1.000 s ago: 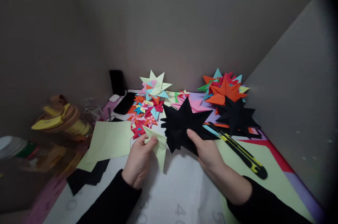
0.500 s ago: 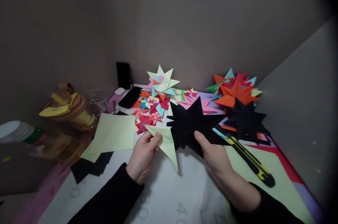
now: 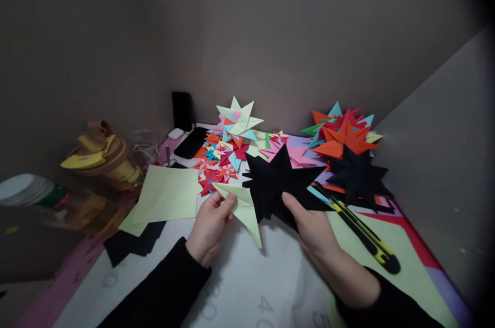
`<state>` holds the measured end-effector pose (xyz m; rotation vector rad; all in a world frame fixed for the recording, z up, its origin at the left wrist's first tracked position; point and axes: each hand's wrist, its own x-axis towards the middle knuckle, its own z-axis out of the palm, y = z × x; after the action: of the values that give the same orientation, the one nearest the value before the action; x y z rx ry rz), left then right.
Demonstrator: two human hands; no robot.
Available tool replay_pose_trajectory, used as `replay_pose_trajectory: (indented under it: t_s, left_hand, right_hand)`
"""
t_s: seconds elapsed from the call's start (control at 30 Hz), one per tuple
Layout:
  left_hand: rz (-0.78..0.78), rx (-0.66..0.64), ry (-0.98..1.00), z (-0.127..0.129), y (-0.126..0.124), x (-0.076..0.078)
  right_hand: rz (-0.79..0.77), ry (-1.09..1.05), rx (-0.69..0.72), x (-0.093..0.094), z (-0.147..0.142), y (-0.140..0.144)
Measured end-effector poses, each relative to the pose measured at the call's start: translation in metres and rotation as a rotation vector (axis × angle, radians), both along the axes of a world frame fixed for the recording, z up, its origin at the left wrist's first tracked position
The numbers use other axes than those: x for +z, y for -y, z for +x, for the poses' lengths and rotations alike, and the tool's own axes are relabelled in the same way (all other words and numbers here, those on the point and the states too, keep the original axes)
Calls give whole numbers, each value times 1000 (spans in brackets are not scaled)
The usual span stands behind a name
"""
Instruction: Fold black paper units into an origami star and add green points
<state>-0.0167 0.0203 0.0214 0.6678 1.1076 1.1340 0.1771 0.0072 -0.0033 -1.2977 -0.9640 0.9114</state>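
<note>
Between thumb and fingers, my left hand [image 3: 214,225] pinches a pale green folded paper piece [image 3: 244,209] with long pointed tips. My right hand [image 3: 313,225] grips a black paper star [image 3: 273,181] by its lower right side, thumb on top. The green piece meets the star's left edge; whether one is tucked into the other I cannot tell. Both are held above the white sheet [image 3: 240,287]. Just right of the star lies a yellow and black utility knife [image 3: 363,235]. A second black star [image 3: 358,176] rests behind the knife.
Small coloured paper stars [image 3: 220,155] lie behind my left hand, below a pale green star [image 3: 242,116]. Pale green sheets [image 3: 170,194] are at left, near a lidded bottle [image 3: 31,191] and a brown and yellow cup [image 3: 104,152]. Orange and red stars [image 3: 346,134] pile up at the back right.
The black star in my right hand has shifted slightly left and turned a little. My left hand and the green piece stay almost where they were.
</note>
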Motion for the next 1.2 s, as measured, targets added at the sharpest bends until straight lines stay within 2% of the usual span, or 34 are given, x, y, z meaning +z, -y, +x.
replay_pose_trajectory:
  t_s: [0.37, 0.7, 0.87, 1.03, 1.1, 1.2]
  left_hand:
    - [32, -41, -4, 2, 2, 0]
    - [170, -162, -384, 2, 0, -1]
    - [228, -99, -427, 1, -1, -1]
    - [314, 115, -326, -4, -3, 0]
    - [375, 120, -347, -6, -3, 1]
    - [413, 59, -419, -9, -3, 2]
  right_hand:
    - [-77, -1, 66, -2, -5, 4]
    - [-118, -65, 217, -4, -17, 10]
    - [-99, -141, 176, -6, -20, 10]
    - [-157, -265, 159, -6, -20, 8]
    - [-166, -290, 162, -6, -19, 8]
    - [-164, -301, 150, -3, -19, 8]
